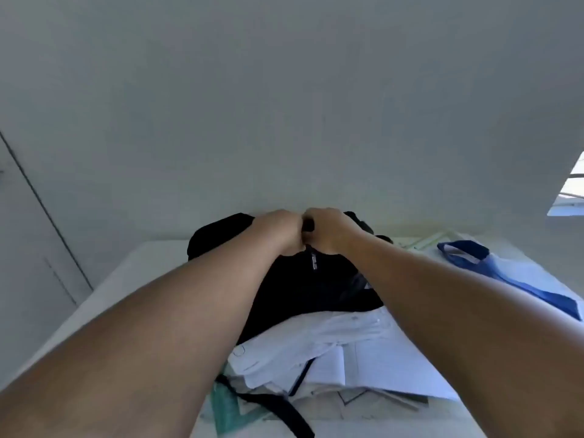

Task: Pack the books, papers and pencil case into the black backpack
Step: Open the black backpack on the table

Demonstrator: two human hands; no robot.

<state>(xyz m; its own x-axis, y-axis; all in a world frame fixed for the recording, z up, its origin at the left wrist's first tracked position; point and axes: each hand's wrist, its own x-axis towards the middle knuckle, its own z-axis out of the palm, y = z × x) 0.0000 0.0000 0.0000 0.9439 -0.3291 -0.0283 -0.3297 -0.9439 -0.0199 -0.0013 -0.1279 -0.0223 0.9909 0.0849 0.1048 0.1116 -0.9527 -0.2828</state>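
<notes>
One black backpack (284, 279), left hand (278, 229) and right hand (331, 229) gripping its top

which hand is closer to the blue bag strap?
Right. The right hand grips the top of the black backpack, on the blue bag strap's side; the left hand sits farther away.

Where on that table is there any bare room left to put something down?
Bare table lies left of the black backpack. Crowded: papers in front of it, a blue-strapped bag on its right. Both hands, left hand and right hand, grip its top.
</notes>
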